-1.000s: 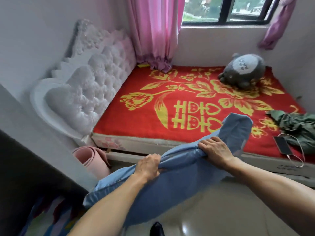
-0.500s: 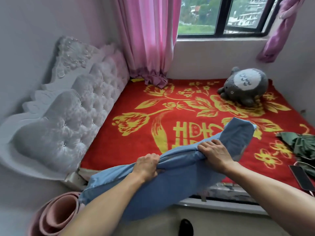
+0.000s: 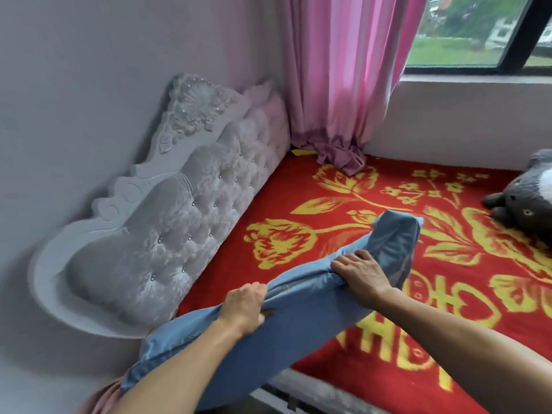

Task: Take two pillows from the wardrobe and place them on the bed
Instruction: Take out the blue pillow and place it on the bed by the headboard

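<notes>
A blue pillow hangs lengthwise over the near edge of the bed, which is covered by a red blanket with yellow flowers and characters. My left hand grips the pillow's top seam near its middle. My right hand grips the same seam farther along, close to the far end, which points up and away over the blanket. The pillow's near end droops below the bed edge by my left forearm. No other pillow is in view, and the wardrobe is out of sight.
A grey tufted headboard leans against the left wall. A pink curtain hangs down onto the bed's far corner beneath the window. A grey plush toy lies at the right edge. A pink roll shows at bottom left.
I have moved closer and turned left toward the headboard. The pillow, held in both hands throughout, now reaches farther over the blanket. The phone and green cloth have left the view.
</notes>
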A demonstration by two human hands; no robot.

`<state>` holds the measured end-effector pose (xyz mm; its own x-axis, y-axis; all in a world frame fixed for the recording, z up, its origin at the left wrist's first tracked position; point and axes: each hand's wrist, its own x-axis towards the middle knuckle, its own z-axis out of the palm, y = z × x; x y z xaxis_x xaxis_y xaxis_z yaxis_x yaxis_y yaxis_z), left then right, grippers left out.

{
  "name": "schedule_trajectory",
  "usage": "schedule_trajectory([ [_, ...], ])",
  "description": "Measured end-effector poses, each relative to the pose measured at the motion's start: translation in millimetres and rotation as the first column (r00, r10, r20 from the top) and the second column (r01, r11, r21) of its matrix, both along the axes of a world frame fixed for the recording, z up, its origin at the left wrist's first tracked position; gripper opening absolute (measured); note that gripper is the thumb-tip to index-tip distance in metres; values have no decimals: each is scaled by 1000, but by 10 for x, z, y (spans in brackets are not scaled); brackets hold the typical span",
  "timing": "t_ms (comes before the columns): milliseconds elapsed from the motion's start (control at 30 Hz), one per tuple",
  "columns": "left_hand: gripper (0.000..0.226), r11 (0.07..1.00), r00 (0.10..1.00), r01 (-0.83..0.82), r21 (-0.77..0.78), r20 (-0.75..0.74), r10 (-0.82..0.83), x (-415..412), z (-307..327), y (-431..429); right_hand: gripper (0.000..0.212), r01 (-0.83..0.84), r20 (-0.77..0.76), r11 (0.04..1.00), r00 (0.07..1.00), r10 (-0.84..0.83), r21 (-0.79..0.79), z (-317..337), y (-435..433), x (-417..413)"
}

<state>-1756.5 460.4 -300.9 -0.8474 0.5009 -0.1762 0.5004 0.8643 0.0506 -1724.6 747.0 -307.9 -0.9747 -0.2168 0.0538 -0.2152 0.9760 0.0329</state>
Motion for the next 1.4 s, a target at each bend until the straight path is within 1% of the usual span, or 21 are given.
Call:
schedule_trajectory([
  [100,32,1000,1000,-17,-22,9,18,-176,-60,-72,20,0,-17,1000,1000,0,7,-52,-87,-202],
  [200,32,1000,1000,-2,-5,24,2,-767,-193,-223,22,0,38,1000,999,-1,16,-133,-260,-757],
  [267,33,1000,999,19,17,40,-19,-1160,-273,-288,26,17,77,998,997,-22,65,-190,-325,-1085],
  [400,37,995,996,57,78,69,-63,-1904,-356,-390,27,67,109,994,991,-76,83,-149,-459,-1686],
  [600,46,980,992,121,156,19,-126,-2640,-272,-369,19,131,36,989,990,-134,70,87,-479,-2222],
  [667,45,976,991,130,173,-2,-132,-2809,-190,-317,16,140,-9,987,990,-140,73,223,-445,-2377],
  [733,43,972,992,128,198,-25,-125,-2975,-75,-259,14,135,-67,989,989,-131,63,379,-399,-2546],
  [833,40,959,994,110,262,-48,-101,-3221,109,-188,18,119,-147,989,983,-105,87,622,-317,-2836],
  [967,37,944,996,62,325,-74,-40,-3544,301,-67,17,106,-192,982,979,-75,158,902,-182,-3299],
  [1067,40,930,999,3,368,-36,11,-3793,363,52,21,101,-219,976,974,-58,191,1075,-56,-3657],
  [1167,49,933,999,-35,358,44,20,-4080,320,188,24,104,-216,970,975,-56,219,1182,128,-4029],
  [1267,82,950,984,-100,295,173,50,-4376,194,415,24,118,-227,963,972,-62,244,1236,418,-4417],
  [1300,88,949,976,-127,290,208,68,-4483,145,525,25,124,-224,960,972,-67,252,1257,524,-4550],
  [1333,90,942,970,-147,302,230,78,-4599,94,653,26,129,-219,955,973,-70,268,1276,636,-4689],
  [1400,81,915,962,-175,363,261,80,-4857,-4,942,27,141,-203,937,976,-78,319,1288,862,-4984],
])
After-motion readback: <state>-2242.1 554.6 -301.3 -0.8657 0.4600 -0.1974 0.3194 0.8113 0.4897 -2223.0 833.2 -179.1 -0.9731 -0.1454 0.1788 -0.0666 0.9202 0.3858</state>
